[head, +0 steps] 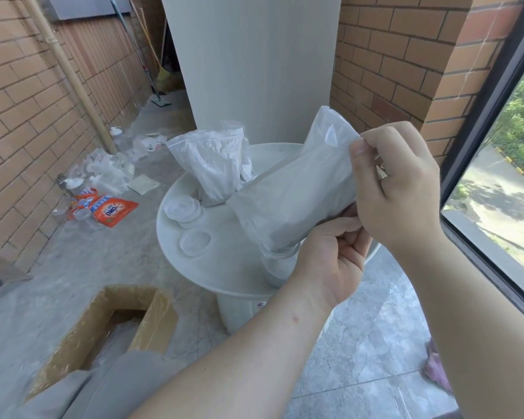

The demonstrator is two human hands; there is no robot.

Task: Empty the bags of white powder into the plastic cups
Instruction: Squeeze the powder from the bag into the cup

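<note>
Plastic bag (pixel 285 195) of white powder tilts into cup (pixel 277 264), centre frame. My left hand (pixel 330 261) grips its underside; right hand (pixel 400 182) pinches upper edge.

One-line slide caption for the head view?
Left hand and right hand hold a tilted bag of white powder, its lower end at a plastic cup on a round white table.

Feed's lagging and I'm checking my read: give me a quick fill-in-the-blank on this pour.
The tilted bag points down into a clear plastic ____ on the round table.
The left hand grips the bag low down; the ____ pinches its upper edge.
The orange detergent pack lies on the ____.
Missing: cup; right hand; floor.
</note>
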